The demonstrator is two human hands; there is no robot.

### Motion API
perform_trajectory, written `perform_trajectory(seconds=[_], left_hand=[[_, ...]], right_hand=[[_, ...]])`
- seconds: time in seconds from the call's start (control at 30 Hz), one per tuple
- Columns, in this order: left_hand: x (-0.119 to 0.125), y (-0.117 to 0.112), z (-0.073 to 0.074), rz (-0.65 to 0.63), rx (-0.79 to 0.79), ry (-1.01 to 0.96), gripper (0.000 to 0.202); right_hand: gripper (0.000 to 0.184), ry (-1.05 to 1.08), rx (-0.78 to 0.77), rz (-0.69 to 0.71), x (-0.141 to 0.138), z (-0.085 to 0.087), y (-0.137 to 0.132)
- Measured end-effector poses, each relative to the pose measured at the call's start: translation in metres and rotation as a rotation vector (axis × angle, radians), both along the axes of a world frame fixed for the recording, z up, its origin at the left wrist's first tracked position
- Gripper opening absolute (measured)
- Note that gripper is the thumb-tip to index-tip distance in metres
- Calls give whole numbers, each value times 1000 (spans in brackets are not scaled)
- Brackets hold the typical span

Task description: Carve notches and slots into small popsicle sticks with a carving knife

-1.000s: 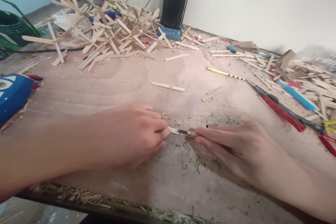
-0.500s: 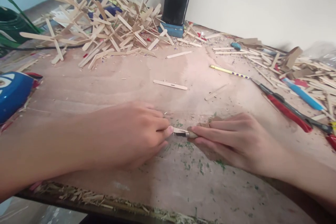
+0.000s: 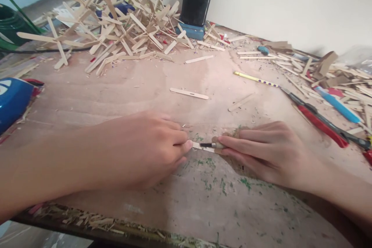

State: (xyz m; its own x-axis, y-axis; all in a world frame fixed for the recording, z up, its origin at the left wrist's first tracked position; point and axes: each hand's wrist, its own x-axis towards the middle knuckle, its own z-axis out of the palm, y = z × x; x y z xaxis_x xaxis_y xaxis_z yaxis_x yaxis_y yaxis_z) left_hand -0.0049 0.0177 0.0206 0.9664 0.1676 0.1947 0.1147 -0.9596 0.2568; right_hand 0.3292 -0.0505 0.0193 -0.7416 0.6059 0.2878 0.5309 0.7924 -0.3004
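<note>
My left hand (image 3: pixel 145 149) rests knuckles-up on the wooden board (image 3: pixel 186 201), fingers curled, its fingertips pressing down the left end of a small pale wooden stick (image 3: pixel 196 145). My right hand (image 3: pixel 270 151) lies opposite, fingers closed around a small cutting tool (image 3: pixel 211 145) whose dark blade tip lies on that stick. The two hands almost meet at the stick, near the front middle of the board.
A heap of wooden craft sticks (image 3: pixel 116 31) fills the back left. One loose stick (image 3: pixel 188 93) lies mid-board. A yellow pencil (image 3: pixel 255 79), red-handled pliers (image 3: pixel 319 120) and a blue pen (image 3: pixel 337 104) lie right. A blue object (image 3: pixel 13 99) sits left; a black container (image 3: pixel 197 0) stands behind.
My right hand slid slightly along the stick with the tool, first leftward then back right. My left hand stayed pressed on the stick's end. The view shifted a little.
</note>
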Motion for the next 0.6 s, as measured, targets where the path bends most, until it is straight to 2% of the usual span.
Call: perform_trajectory(seconds=[0.07, 0.13, 0.27, 0.33, 0.47, 0.6], left_hand=[[1, 0, 0, -2, 5, -1, 39], [1, 0, 0, 2, 9, -4, 42], [2, 1, 2, 4, 17, -1, 49], [1, 1, 2, 0, 20, 4, 52], [-2, -1, 3, -11, 59, -1, 54], [-1, -1, 2, -11, 98, -34, 53]], right_hand=[[20, -25, 63, 5, 0, -1, -1], [19, -11, 51, -2, -1, -1, -2], [23, 131, -234, -120, -6, 3, -2], [25, 160, -305, -186, -7, 6, -2], [25, 164, -245, -215, -5, 11, -1], [26, 176, -223, -213, -2, 8, 0]])
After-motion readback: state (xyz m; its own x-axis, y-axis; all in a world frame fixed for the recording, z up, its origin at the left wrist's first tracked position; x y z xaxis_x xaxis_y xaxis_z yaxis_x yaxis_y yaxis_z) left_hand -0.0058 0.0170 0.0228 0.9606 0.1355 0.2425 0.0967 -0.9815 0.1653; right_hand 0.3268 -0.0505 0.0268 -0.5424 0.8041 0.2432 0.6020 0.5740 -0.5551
